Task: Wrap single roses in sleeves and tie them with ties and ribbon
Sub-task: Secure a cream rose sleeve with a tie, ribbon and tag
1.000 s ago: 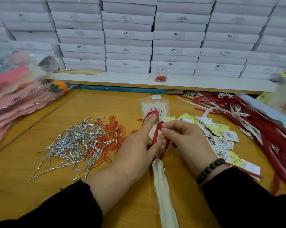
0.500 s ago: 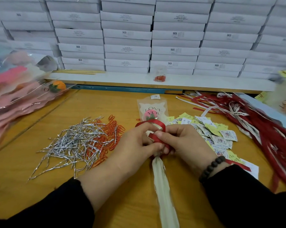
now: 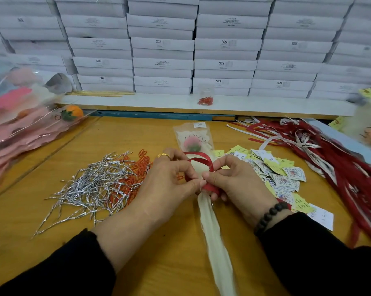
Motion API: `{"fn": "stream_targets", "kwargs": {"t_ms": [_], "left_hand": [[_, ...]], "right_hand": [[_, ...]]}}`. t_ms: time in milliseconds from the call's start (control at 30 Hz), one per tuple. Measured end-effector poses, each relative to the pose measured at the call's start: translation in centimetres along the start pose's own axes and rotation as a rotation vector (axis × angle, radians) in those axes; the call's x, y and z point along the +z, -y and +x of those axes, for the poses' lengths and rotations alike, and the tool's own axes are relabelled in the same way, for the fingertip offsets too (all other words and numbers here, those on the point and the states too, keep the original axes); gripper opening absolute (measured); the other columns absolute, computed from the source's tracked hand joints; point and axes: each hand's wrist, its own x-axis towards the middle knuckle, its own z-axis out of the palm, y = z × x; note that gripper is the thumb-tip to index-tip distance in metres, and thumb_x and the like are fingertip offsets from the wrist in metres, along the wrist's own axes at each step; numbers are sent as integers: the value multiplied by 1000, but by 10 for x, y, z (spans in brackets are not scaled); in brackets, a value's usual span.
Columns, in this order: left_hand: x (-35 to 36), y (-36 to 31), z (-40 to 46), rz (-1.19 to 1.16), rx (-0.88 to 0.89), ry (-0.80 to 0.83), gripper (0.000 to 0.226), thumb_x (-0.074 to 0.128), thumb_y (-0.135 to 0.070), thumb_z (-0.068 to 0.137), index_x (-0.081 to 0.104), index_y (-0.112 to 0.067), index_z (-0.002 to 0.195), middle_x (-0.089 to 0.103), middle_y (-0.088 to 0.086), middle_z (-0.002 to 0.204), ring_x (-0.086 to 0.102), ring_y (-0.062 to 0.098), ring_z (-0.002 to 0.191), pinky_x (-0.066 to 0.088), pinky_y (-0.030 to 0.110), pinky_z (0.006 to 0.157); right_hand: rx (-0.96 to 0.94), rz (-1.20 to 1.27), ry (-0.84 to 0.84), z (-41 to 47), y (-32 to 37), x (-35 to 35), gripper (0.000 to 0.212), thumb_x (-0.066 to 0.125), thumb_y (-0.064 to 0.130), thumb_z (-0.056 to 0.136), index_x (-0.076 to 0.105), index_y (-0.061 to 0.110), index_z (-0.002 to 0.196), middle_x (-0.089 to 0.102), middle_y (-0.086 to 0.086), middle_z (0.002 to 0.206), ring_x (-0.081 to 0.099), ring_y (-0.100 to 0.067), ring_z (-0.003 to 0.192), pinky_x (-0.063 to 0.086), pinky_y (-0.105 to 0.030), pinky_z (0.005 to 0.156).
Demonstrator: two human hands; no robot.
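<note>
Both hands meet over the neck of the wrapped rose: the left hand (image 3: pixel 169 178) pinches the red ribbon (image 3: pixel 203 162) between thumb and forefinger, and the right hand (image 3: pixel 233 180) pinches the same ribbon from the other side, fingertips almost touching. The ribbon arches in a loop just beyond the fingers, and a short end shows under the right thumb.

The sleeved rose (image 3: pixel 194 144) lies flat on the wooden table (image 3: pixel 52 221), its long axis running away from the person: bloom at the far end, beyond the hands, and the pale gathered tail of the sleeve (image 3: pixel 212 231) trailing back between the forearms. The tie point sits midway between the two hands, neither one nearer, so tightening would likely mean pulling outward, across that axis.

Left of the hands lies a heap of silver twist ties (image 3: pixel 90 186) mixed with orange paper clips (image 3: pixel 137 169). Right of them are small printed tags (image 3: pixel 282 178), then loose red ribbons (image 3: pixel 340 163). White boxes (image 3: pixel 163 43) are stacked behind.
</note>
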Motion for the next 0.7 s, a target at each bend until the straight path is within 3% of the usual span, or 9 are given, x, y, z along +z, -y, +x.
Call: {"fn": "stream_targets", "kwargs": {"t_ms": [100, 300, 433, 533, 700], "left_hand": [[-2, -1, 0, 4, 0, -2, 15, 76, -19, 74, 67, -20, 62, 46, -14, 94, 46, 1, 96, 38, 11, 79], [-3, 0, 1, -144, -136, 51, 17, 68, -9, 82, 64, -2, 67, 56, 7, 99, 51, 3, 86, 36, 3, 69], [-4, -2, 2, -216, -189, 52, 19, 63, -7, 85, 60, -1, 68, 55, 4, 82, 47, 1, 70, 35, 1, 61], [-3, -2, 2, -250, -210, 62, 21, 60, -6, 87, 56, -2, 67, 53, 8, 83, 47, 10, 72, 36, 3, 57], [-4, -1, 2, -229, -187, 70, 21, 63, -8, 85, 59, -3, 65, 56, -2, 99, 48, -11, 83, 32, -4, 65]], "right_hand": [[30, 15, -4, 0, -1, 2, 18, 62, 6, 87, 44, 9, 87, 65, -11, 57, 51, -12, 36, 34, -16, 33], [-16, -38, 73, -2, -1, 0, 25, 66, 14, 85, 41, 11, 84, 65, -7, 62, 56, -14, 47, 41, -18, 42], [-197, -231, 158, -2, -3, 1, 32, 67, -6, 77, 48, 18, 88, 58, 2, 75, 52, -6, 60, 46, -16, 56], [-297, -477, 132, -3, -5, 6, 43, 62, -6, 78, 50, 32, 93, 54, 7, 81, 48, 1, 61, 39, -10, 55], [-411, -765, -36, -3, -7, 8, 18, 65, 8, 81, 60, 25, 85, 52, 11, 84, 48, 0, 71, 38, -11, 63]]}}
